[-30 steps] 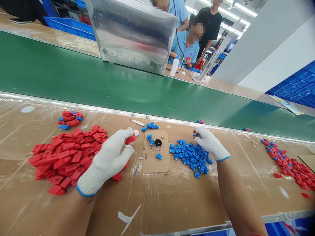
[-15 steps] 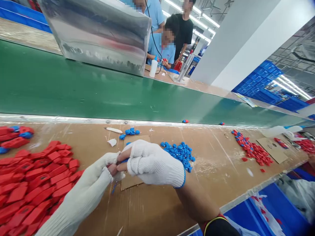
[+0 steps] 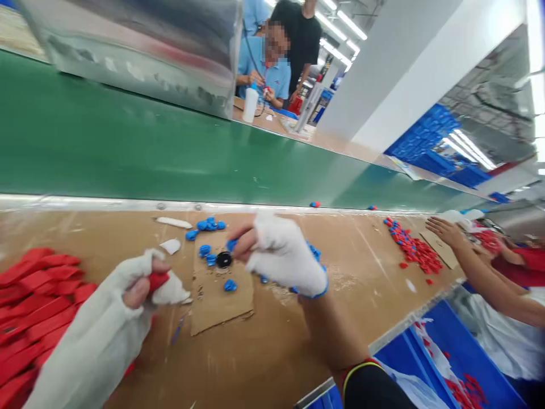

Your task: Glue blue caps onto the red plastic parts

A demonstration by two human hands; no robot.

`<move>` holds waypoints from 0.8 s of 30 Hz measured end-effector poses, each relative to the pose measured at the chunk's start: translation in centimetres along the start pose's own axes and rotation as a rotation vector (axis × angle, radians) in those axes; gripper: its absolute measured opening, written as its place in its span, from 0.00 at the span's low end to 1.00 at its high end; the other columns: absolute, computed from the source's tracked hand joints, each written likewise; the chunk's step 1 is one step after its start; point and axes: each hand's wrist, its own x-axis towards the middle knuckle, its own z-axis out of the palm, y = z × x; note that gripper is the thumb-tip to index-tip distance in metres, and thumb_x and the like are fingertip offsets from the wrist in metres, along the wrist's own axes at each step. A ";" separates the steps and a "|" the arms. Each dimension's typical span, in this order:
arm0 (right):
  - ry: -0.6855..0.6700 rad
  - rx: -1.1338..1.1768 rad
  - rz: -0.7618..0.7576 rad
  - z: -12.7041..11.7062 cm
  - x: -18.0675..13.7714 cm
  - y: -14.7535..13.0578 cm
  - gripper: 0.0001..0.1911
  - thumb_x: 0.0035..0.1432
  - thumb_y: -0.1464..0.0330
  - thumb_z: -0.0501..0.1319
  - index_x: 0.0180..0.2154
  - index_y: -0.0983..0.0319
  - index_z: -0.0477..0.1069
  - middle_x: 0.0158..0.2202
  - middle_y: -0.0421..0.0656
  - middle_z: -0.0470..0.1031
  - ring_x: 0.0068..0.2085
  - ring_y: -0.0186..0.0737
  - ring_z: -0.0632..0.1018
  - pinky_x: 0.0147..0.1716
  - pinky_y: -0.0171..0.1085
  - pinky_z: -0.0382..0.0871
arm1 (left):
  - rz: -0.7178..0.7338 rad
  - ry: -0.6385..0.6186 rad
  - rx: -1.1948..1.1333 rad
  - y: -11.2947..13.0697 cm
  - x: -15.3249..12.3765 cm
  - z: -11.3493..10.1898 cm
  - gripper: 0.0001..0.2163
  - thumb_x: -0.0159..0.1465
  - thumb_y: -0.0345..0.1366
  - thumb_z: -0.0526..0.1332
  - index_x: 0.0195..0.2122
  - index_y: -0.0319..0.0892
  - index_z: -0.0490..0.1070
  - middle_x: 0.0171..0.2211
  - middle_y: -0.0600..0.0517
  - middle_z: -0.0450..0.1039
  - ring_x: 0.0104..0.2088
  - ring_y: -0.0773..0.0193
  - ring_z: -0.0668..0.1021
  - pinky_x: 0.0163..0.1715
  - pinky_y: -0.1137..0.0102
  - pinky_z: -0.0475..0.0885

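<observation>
My left hand [image 3: 110, 309], in a white glove with bare fingertips, is closed around a small red plastic piece [image 3: 157, 281]. It is beside a large pile of red plastic pieces [image 3: 46, 295]. My right hand [image 3: 285, 255], gloved the same way and blurred, pinches a small blue piece [image 3: 231, 245] between thumb and finger. Below it lies a piece of cardboard [image 3: 221, 315] with a round black item [image 3: 223, 259] and loose blue pieces [image 3: 230, 285] on it. The right hand partly hides a heap of blue pieces [image 3: 314, 251].
A green conveyor belt [image 3: 149, 159] runs behind the bench, with a metal housing [image 3: 140, 51] over it. A white pointed tool [image 3: 174, 222] and a white scrap [image 3: 171, 246] lie near the belt. To the right, a co-worker's arm [image 3: 477, 267] reaches over red and blue pieces [image 3: 413, 247].
My hands, earlier together over the cardboard, are now apart: the left went left with the red piece, the right moved right. The black item now shows, and a co-worker's arms have entered at right.
</observation>
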 end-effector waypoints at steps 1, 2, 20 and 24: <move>0.051 -0.022 0.033 -0.7 -0.2 0.2 0.07 0.61 0.74 0.64 0.32 0.57 0.74 0.38 0.38 0.82 0.46 0.38 0.83 0.49 0.39 0.79 | -0.063 0.091 -0.166 0.8 0.1 0.0 0.10 0.69 0.52 0.61 0.39 0.53 0.73 0.24 0.54 0.66 0.26 0.60 0.71 0.26 0.64 0.70; 0.074 -0.045 0.071 -1.3 -0.3 0.6 0.07 0.58 0.76 0.64 0.31 0.58 0.73 0.37 0.37 0.81 0.46 0.39 0.82 0.49 0.40 0.78 | -0.119 0.147 -0.284 1.7 0.3 0.1 0.08 0.66 0.47 0.65 0.39 0.51 0.73 0.26 0.55 0.67 0.27 0.61 0.72 0.28 0.64 0.72; -0.337 -0.418 0.246 2.0 0.3 3.5 0.09 0.54 0.78 0.60 0.27 0.59 0.64 0.31 0.40 0.75 0.35 0.38 0.73 0.36 0.38 0.62 | -0.151 0.235 -0.276 2.9 0.6 0.4 0.11 0.64 0.39 0.69 0.44 0.40 0.75 0.36 0.51 0.77 0.35 0.65 0.78 0.40 0.67 0.78; -0.305 -0.428 0.244 1.4 0.1 3.5 0.08 0.60 0.73 0.59 0.28 0.59 0.64 0.31 0.40 0.76 0.32 0.36 0.72 0.34 0.37 0.62 | -0.127 0.220 -0.266 2.6 0.6 0.3 0.10 0.66 0.39 0.68 0.45 0.40 0.75 0.38 0.50 0.78 0.38 0.63 0.79 0.42 0.67 0.79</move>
